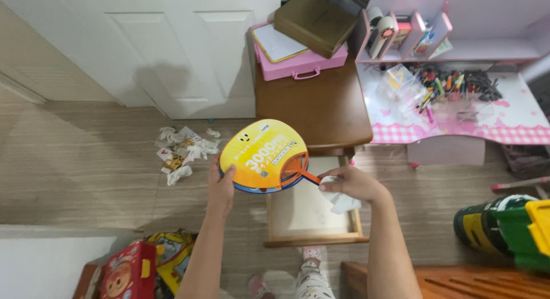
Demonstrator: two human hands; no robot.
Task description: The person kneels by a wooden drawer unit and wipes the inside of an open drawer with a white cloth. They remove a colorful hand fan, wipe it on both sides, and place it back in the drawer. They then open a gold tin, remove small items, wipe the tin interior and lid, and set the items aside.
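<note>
I hold a round yellow hand fan (262, 155) in the middle of the frame, between both my hands. My left hand (222, 187) pinches its lower left rim, thumb on the printed face and fingers curled behind, so that grip is closed on the fan's edge. My right hand (350, 184) sits to the right of the fan, closed around a crumpled white tissue (342, 201); its fingertips meet the end of the orange handle (306, 176), though I cannot tell whether they actually clasp the handle or only touch it past the tissue. The fan's long axis runs from the upper left of its disc down to the lower right along that handle, so the handle points at my right hand while the broad face tilts up toward me. The disc looks like thin glossy plastic film over orange ribs, with a dark blue edge; stiff but light. The tissue is soft and wrinkled. Beyond the fan stands a smooth brown wooden table (321, 110), and scraps of torn white paper (182, 153) lie on the pale plank floor at centre left
</note>
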